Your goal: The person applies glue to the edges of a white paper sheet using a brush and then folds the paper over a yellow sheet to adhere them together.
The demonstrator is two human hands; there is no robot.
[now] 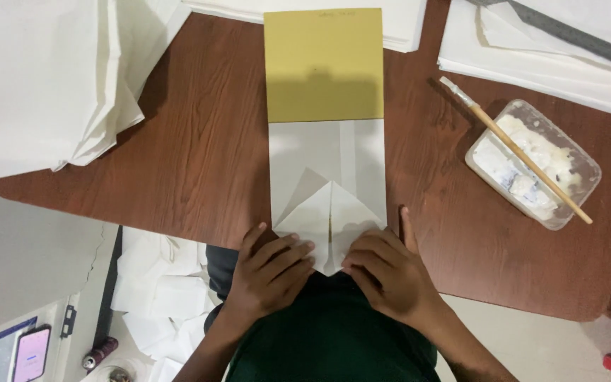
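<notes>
A long white folded paper lies on the brown wooden table, its near end folded into two triangular flaps that meet at a point. A mustard-yellow card covers its far end. My left hand presses flat on the left flap. On the right flap rests my right hand, with one finger stretched along the paper's right edge. Both hands press down at the table's near edge; neither lifts anything.
Stacks of white paper sit at the far left, far middle and far right. A clear tub of white paste holds a wooden brush at the right. A grey metal blade lies on the far-right sheets. Paper scraps and a phone lie below the table.
</notes>
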